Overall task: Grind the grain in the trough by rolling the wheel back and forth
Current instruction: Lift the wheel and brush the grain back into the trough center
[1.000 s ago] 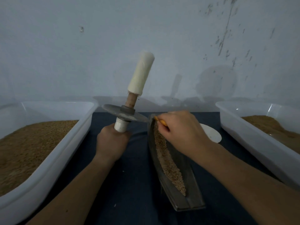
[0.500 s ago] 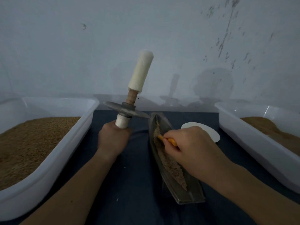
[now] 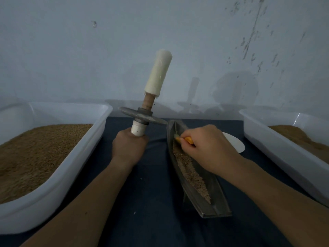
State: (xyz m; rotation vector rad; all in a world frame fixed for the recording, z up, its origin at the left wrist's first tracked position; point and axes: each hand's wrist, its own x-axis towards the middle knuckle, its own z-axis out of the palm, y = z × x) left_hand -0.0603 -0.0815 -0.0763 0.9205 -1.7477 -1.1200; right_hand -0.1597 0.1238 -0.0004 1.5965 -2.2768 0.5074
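The left hand (image 3: 129, 147) is closed in a fist round the near white end of the wheel's shaft, fingers wrapped tight together, holding it upright and tilted slightly right. The wheel (image 3: 142, 117) – a flat grey metal disc – lies almost level just above the fist, lifted clear of the trough, with its right edge near the trough's far tip. Above the disc the shaft carries a cream-coloured grip.

The trough (image 3: 204, 200), narrow and boat-shaped, rests on the dark cloth (image 3: 151, 193) right of centre, running from near to far. A strip of pale brown grain (image 3: 190, 172) lies along its bottom. The right hand (image 3: 210, 148) reaches over its far half, thumb and curled fingers pinching a small orange-handled tool (image 3: 188, 139) whose tip points into the trough – the tip is too blurred to identify.

A white disc (image 3: 235, 143) lies just behind that hand. A white tub (image 3: 67, 113) on the left and another white tub (image 3: 277, 154) on the right both hold brown grain.
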